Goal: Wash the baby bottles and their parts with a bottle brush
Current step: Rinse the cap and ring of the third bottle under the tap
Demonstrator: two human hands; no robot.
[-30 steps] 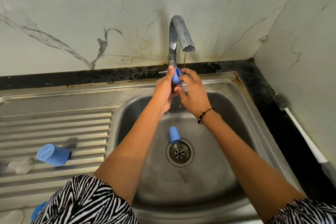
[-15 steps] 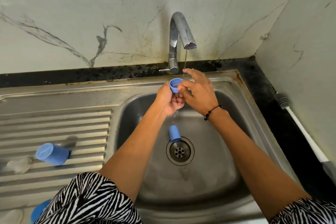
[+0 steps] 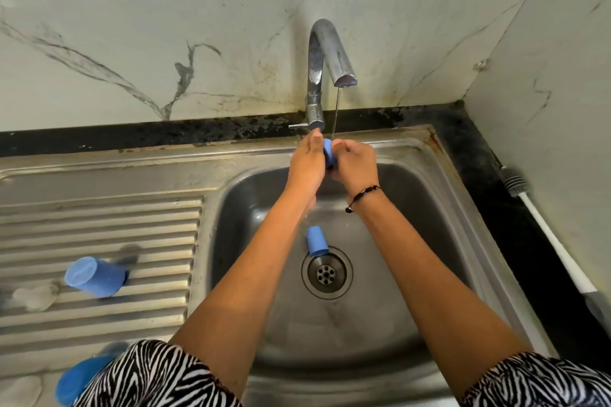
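Observation:
Under the faucet (image 3: 325,63), a thin stream of water falls onto a small blue bottle cap (image 3: 329,150) held between both hands. My left hand (image 3: 305,163) presses against its left side, and my right hand (image 3: 355,163) curls its fingers round the cap. A second blue cap (image 3: 315,240) lies in the steel sink (image 3: 413,241) just above the drain (image 3: 326,273). The bottle brush (image 3: 542,231), white-handled with a dark head, lies on the black counter at the right.
On the ridged drainboard (image 3: 99,225) at the left lie a larger blue bottle cover (image 3: 94,276) and a clear nipple (image 3: 33,297). Another blue part (image 3: 77,377) shows at the bottom left, partly hidden by my striped sleeve. Marble walls close in behind and on the right.
The cap was turned mouth-up half a second ago; now it lies on its side between both hands. My hands have drawn together around it under the stream.

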